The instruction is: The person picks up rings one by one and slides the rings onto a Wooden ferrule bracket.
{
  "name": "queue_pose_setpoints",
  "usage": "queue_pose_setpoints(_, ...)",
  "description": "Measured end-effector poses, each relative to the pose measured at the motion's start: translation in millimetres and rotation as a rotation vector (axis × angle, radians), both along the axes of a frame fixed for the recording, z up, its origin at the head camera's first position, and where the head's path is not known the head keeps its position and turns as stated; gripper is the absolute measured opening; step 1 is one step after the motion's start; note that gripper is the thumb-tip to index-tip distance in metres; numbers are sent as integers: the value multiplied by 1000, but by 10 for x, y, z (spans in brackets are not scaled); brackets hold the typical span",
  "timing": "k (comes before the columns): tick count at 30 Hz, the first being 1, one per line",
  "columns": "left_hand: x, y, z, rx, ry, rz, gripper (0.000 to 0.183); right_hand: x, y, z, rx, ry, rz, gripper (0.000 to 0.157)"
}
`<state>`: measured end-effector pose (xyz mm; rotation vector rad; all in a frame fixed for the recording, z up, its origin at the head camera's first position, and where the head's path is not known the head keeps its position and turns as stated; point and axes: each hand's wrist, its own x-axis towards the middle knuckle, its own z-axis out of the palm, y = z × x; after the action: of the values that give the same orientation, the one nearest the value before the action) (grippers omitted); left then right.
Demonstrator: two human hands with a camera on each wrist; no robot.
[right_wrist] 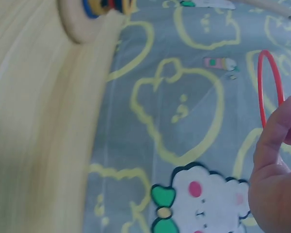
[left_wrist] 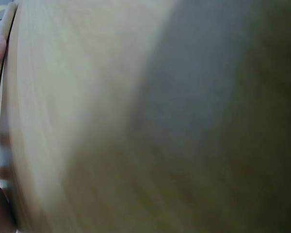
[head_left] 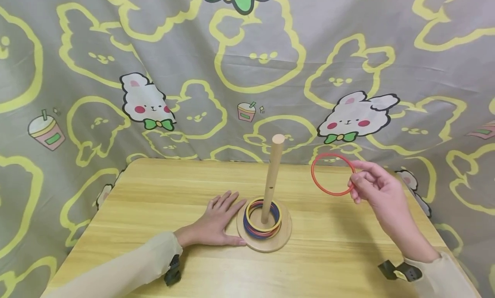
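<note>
My right hand (head_left: 380, 192) pinches a thin red ring (head_left: 314, 177) by its right side, held up above the table to the right of a wooden peg (head_left: 273, 169). The same red ring (right_wrist: 261, 90) shows nearly edge-on in the right wrist view. The peg stands upright on a round wooden base (head_left: 285, 233). Several rings (head_left: 247, 229), yellow, blue and red, lie stacked around its foot, a yellow one on top. My left hand (head_left: 220, 222) rests flat on the table with fingers spread, its thumb and fingertips at the base's left edge.
The wooden table (head_left: 162, 182) has rounded corners. A grey curtain (head_left: 185, 53) with cartoon rabbits hangs close behind it and along both sides. Dark wrist devices (head_left: 174, 270) sit at both cuffs. The left wrist view mostly shows blurred tabletop.
</note>
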<state>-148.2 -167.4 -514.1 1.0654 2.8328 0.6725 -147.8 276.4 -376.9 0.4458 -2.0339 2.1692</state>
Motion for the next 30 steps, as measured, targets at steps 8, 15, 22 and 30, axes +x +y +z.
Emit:
queue_pose_setpoints(8,-12,-13,-51,24,3,-1,118,114,-158,250,-20,15,2,34)
queue_pose_setpoints(15,-24,-17,-74,31,5,5,118,146,-330,511,-67,31,1,36)
queue_pose_setpoints(22,-2,-9,-4,9,-22,7,116,157,-500,730,-161,66,65,34)
queue_pose_setpoints(30,-3,-7,1,7,-26,11,116,200,-693,950,-150,49,91,37)
